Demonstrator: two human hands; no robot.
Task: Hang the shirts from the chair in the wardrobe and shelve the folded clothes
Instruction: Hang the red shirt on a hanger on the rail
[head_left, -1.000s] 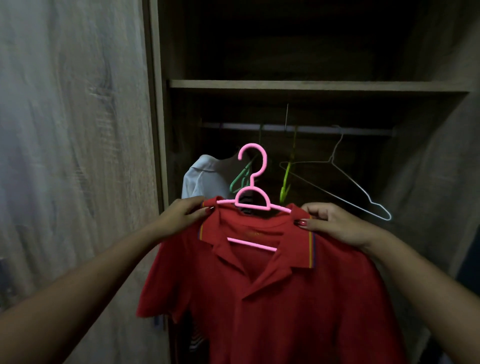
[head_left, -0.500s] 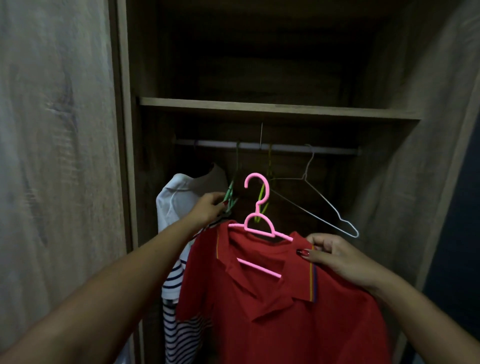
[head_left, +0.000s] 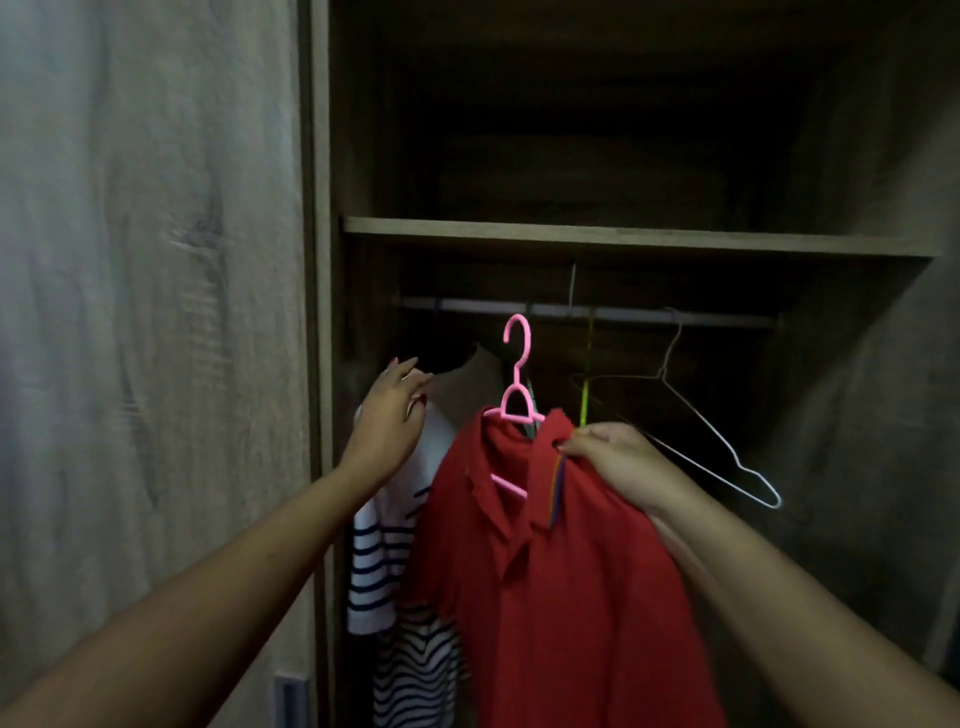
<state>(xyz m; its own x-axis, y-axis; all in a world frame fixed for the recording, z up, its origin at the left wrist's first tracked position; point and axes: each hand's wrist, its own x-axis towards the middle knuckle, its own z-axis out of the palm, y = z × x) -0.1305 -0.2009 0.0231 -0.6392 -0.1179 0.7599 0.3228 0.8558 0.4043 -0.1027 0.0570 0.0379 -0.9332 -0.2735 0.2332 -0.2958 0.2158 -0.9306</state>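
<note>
Wood-grain panelling (head_left: 156, 312) fills the left side and ends at the upright edge of the wardrobe (head_left: 319, 260). Just inside the opening the left hand (head_left: 387, 421) reaches up with its fingers straight and a little spread. They lie flat against the collar end of a white striped shirt (head_left: 384, 545) that hangs at the far left under the rail (head_left: 623, 314); the hand grips nothing. Lower down, behind that shirt's sleeve, a second striped garment (head_left: 415, 670) shows.

Next comes the red shirt (head_left: 571, 597), a polo on a pink hanger (head_left: 517, 374), held up in front of the opening. The hanger's hook rises to about the height of the rail; whether it sits over the rail cannot be told. The right hand (head_left: 618, 462) pinches the red shirt at its right collar, beside the coloured trim, with its fingers curled into the cloth.

Behind that hand a thin green hanger (head_left: 584, 410) drops from the rail. Further right hangs a bare wire hanger (head_left: 717, 447) — tilted, its right end the lower one. Above the rail a wooden shelf (head_left: 623, 239) spans the wardrobe, with dark space over it.
</note>
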